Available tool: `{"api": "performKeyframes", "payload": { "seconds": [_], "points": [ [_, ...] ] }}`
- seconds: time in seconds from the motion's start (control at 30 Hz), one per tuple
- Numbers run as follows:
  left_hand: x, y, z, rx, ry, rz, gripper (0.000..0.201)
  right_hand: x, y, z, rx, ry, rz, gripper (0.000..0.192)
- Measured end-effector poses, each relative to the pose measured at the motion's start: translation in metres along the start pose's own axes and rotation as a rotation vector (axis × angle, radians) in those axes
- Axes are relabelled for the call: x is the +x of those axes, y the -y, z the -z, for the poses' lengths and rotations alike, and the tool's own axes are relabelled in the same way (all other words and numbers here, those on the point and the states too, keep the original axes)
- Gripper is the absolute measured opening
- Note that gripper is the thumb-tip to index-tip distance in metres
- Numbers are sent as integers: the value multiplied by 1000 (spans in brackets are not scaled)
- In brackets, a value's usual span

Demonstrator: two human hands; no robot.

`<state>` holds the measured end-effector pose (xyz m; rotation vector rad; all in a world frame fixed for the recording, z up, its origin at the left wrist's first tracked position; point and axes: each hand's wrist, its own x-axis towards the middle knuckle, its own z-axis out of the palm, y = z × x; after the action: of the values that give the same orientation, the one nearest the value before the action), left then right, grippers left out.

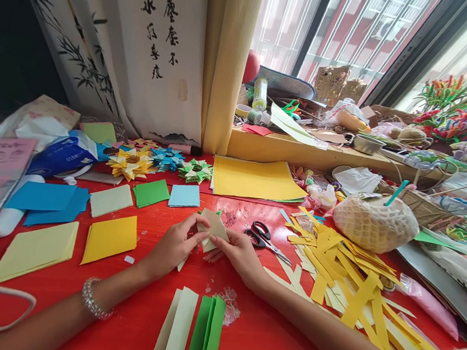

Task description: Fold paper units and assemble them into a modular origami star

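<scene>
Between my two hands, above the middle of the red table, is a small piece of cream paper (214, 224). My left hand (175, 244) pinches its left side between thumb and fingers. From the right, my right hand (239, 254) grips its lower edge, thumb on top. A bit of green paper shows just behind it, and a pale strip pokes out below my left hand. Nearer to me lie folded cream strips (179, 326) and folded green strips (205, 335). Black-handled scissors (266, 239) rest just right of my right hand.
Stacks of blue (45, 198), yellow (110, 238) and cream paper (35, 251) lie at left. Folded paper stars (131, 163) and a yellow sheet stack (254, 177) sit at the back. Yellow offcuts (333, 259) and a net-wrapped coconut (375, 222) with a straw occupy the right.
</scene>
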<state>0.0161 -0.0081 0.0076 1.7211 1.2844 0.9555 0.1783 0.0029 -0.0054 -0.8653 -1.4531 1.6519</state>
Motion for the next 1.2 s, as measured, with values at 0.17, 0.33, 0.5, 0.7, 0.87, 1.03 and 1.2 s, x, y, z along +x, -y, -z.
{"api": "performKeyframes", "payload": {
  "seconds": [0.17, 0.33, 0.5, 0.7, 0.87, 1.03, 1.2],
  "points": [
    [4, 6, -2, -198, 40, -22, 27, 0, 1, 1, 32, -57, 38, 16],
    [9, 5, -1, -372, 72, 74, 43, 1, 1, 0, 33, -103, 89, 15],
    [8, 4, -1, -471, 201, 128, 38, 1, 2, 0, -7, -119, 96, 17],
    [8, 5, -3, -504, 235, 98, 38, 2, 3, 0, -15, -115, 70, 15],
    [9, 6, -2, -432, 176, 95, 33, 3, 1, 2, 19, -84, 35, 16],
    [10, 8, 2, -323, 42, 91, 30, 3, 0, 2, 34, 24, -9, 23],
    [10, 6, 2, -307, 96, 106, 31, 3, -1, 2, 47, -43, 17, 24]
  ]
}}
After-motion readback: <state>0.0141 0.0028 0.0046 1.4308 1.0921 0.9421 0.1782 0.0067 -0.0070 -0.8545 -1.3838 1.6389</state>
